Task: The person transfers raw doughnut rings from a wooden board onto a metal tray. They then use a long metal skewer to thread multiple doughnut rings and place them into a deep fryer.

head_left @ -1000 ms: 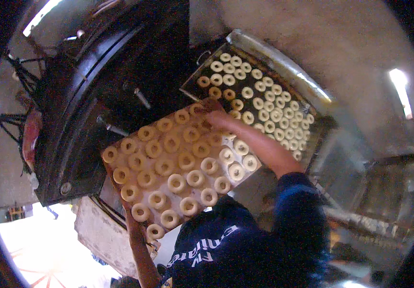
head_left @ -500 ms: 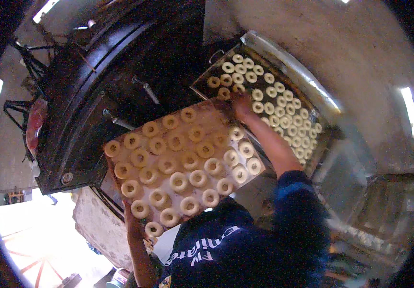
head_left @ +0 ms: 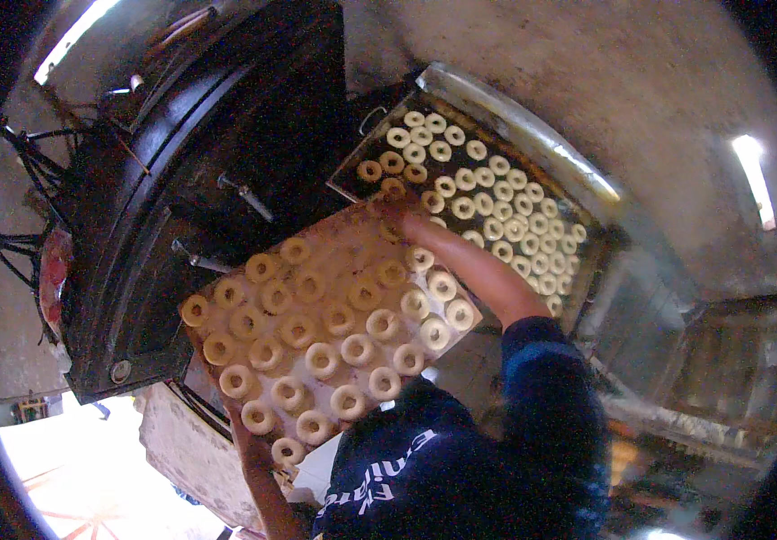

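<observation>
A flat board (head_left: 343,243) loaded with several rows of pale dough rings (head_left: 321,360) lies tilted before me. My left hand (head_left: 246,436) grips its near left edge, fingers mostly hidden beneath. At the board's far right corner, beside a wide metal pan, my right hand (head_left: 397,219) is closed, seemingly on a dough ring (head_left: 393,230) that shows partly under it; its fingers are dim and blurred. Many more rings (head_left: 501,211) are spread over the dark, oil-like surface in the rectangular metal pan (head_left: 514,135), just beyond the board.
A big black metal housing (head_left: 190,117) with two bolt-like handles (head_left: 249,198) stands at the left. The pan has a wire handle (head_left: 372,120) at its far left. A red bag (head_left: 54,270) hangs at the far left. Bright daylight falls on the floor (head_left: 73,468) at lower left.
My right hand has come back from over the pan to the board's far corner. Fewer rings lie along the board's far edge. The whole scene has shifted slightly in view.
</observation>
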Motion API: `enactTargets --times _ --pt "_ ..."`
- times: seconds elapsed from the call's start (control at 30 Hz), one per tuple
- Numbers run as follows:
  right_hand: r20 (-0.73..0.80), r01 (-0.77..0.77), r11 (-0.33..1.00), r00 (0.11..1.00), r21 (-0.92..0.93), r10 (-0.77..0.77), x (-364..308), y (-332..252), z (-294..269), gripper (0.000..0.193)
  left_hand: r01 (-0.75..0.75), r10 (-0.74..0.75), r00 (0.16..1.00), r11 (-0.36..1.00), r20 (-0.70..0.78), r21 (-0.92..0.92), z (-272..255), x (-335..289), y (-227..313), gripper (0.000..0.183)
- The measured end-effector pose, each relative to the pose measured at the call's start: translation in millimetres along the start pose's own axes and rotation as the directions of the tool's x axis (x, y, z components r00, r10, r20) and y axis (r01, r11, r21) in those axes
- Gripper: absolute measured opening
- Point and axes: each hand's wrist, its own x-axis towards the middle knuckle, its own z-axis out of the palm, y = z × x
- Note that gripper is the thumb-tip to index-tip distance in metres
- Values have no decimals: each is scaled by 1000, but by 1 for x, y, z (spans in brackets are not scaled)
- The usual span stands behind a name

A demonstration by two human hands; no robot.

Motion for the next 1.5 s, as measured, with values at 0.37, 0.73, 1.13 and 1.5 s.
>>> enactTargets --times 0.37,0.73,1.13,1.5 --pt "-111 335 783 938 525 -327 -1 -100 -23 63 38 -41 999 995 -28 -93 2 4 5 58" --pt "-327 272 961 905 -40 -270 -13 -115 -63 38 -53 56 998 987 -15 149 -12 2 -8 64" --pt "-264 -306 894 879 327 397 -35 -32 -95 47 -106 110 993 987 -32 119 -34 5 -4 67" --pt "265 80 997 961 7 -79 -95 4 -38 44 -123 120 992 984 27 126 -15 27 4 71"
